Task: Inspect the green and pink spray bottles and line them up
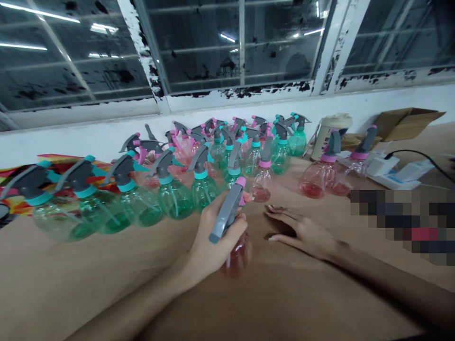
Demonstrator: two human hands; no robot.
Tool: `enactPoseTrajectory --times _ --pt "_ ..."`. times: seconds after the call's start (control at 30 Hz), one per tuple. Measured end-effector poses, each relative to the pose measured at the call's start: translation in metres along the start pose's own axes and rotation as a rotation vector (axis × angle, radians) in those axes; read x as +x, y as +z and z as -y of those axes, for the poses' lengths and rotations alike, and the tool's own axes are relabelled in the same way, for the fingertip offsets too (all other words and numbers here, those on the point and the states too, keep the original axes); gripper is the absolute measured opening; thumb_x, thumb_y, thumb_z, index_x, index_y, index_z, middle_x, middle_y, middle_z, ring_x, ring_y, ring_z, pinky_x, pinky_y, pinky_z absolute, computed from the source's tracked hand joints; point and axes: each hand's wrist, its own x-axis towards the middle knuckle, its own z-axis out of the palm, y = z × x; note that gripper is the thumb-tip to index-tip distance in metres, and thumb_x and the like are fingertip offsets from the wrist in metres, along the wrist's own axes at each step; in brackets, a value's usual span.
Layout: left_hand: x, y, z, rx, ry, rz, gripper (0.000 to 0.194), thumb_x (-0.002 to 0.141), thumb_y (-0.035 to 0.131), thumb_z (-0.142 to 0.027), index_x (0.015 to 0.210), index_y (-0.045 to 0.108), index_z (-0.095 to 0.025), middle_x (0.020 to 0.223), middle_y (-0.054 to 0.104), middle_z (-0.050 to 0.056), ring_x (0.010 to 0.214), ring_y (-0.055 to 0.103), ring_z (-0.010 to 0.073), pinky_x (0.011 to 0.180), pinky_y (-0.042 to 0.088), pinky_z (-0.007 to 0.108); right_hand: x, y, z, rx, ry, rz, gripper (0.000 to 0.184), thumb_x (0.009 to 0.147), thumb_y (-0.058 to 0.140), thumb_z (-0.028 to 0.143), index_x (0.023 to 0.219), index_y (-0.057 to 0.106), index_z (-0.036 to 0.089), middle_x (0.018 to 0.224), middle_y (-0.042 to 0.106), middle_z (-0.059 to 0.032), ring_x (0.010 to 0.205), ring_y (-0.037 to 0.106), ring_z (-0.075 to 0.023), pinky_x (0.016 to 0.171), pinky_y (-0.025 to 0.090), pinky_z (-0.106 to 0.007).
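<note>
My left hand (222, 227) is wrapped round the neck of a pink spray bottle (237, 258) whose grey trigger head with a pink nozzle points away from me. Its clear pink-tinted body shows below my fingers. To the right, my right hand (305, 232) hovers at or rests on the table, fingers stretched forward with nothing in them. Just beyond the hands stands another pink-collared spray bottle (262, 182). A row of green spray bottles (176, 199) with turquoise collars runs off to the left, each with some tinted part low in the body.
More spray bottles crowd against the wall behind. Two pink ones (317, 177) stand at the right, near a cream container (329, 132), a power strip (394, 175) with a black cable and an open cardboard box (405, 123). Red-yellow packaging (64, 163) lies at the left.
</note>
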Motion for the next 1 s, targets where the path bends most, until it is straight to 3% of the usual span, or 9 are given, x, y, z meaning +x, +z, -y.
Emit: enactPoseTrajectory --times 0.17,0.27,0.33,0.5,0.6,0.77,0.9,1.0 --pt "0.0012 0.0001 -0.0026 -0.035 -0.018 0.045 0.024 0.078 0.05 -0.018 0.099 0.059 -0.024 0.071 0.06 -0.002 0.062 0.058 0.0148 0.059 0.047 0.027 0.003 0.0051 -0.0017 0.001 -0.005 0.014 0.058 0.085 0.052 0.053 0.134 0.048 0.021 0.138 0.05 -0.0093 0.131 0.041 -0.0249 0.106 0.038 -0.048" --pt "0.0017 -0.0003 -0.0044 -0.022 -0.018 0.046 0.008 0.08 0.05 -0.021 0.082 0.057 -0.022 0.062 0.053 -0.004 0.054 0.051 0.0122 0.052 0.044 0.025 0.0022 0.0072 -0.0044 0.019 0.01 0.008 0.058 0.085 0.052 0.052 0.135 0.047 0.022 0.138 0.05 -0.0083 0.131 0.041 -0.0249 0.106 0.037 -0.048" --pt "0.0019 -0.0011 -0.0053 -0.015 -0.018 0.048 0.009 0.083 0.05 -0.025 0.077 0.056 -0.021 0.061 0.051 -0.004 0.052 0.047 0.0111 0.049 0.042 0.024 0.0011 0.0078 -0.0069 0.037 0.004 0.003 0.058 0.085 0.053 0.051 0.135 0.046 0.023 0.139 0.05 -0.0073 0.13 0.041 -0.025 0.106 0.037 -0.049" --pt "0.0014 -0.0031 -0.0056 -0.044 -0.038 0.112 0.018 0.089 0.049 -0.037 0.088 0.058 -0.021 0.075 0.058 0.0 0.055 0.049 0.0102 0.047 0.04 0.023 0.0 0.0064 -0.0095 0.057 0.007 0.01 0.06 0.083 0.056 0.051 0.136 0.045 0.024 0.14 0.049 -0.0064 0.13 0.041 -0.0251 0.107 0.036 -0.049" --pt "0.0011 -0.0038 -0.0049 -0.037 -0.038 0.116 0.023 0.09 0.047 -0.04 0.081 0.055 -0.021 0.065 0.051 -0.002 0.055 0.047 0.0107 0.049 0.042 0.023 0.0002 0.0045 -0.0085 0.07 0.019 0.009 0.059 0.082 0.057 0.052 0.135 0.047 0.026 0.139 0.05 -0.005 0.13 0.042 -0.0257 0.106 0.037 -0.05" --pt "0.0024 -0.0054 -0.0052 0.04 0.018 0.066 0.023 0.09 0.046 -0.037 0.073 0.052 -0.022 0.059 0.046 -0.003 0.054 0.046 0.0118 0.053 0.043 0.026 -0.0004 0.0027 -0.0073 0.091 0.025 0.012 0.059 0.082 0.058 0.051 0.134 0.047 0.027 0.138 0.051 -0.0047 0.129 0.042 -0.0259 0.106 0.037 -0.05" --pt "0.0044 -0.0051 -0.0055 0.032 0.008 0.099 0.014 0.088 0.048 -0.032 0.083 0.057 -0.022 0.057 0.047 -0.005 0.049 0.045 0.0113 0.054 0.045 0.026 -0.0015 0.0026 -0.0077 0.083 0.025 0.011 0.056 0.083 0.057 0.05 0.133 0.049 0.026 0.138 0.051 -0.005 0.129 0.043 -0.0254 0.107 0.036 -0.049" --pt "0.0042 -0.0035 -0.0049 0.043 0.02 0.059 0.01 0.084 0.051 -0.028 0.09 0.058 -0.024 0.064 0.054 -0.003 0.056 0.052 0.0131 0.057 0.047 0.027 -0.0018 0.0026 -0.0079 0.084 0.032 0.001 0.051 0.084 0.056 0.049 0.129 0.053 0.024 0.135 0.054 -0.0054 0.127 0.045 -0.0244 0.106 0.038 -0.048"
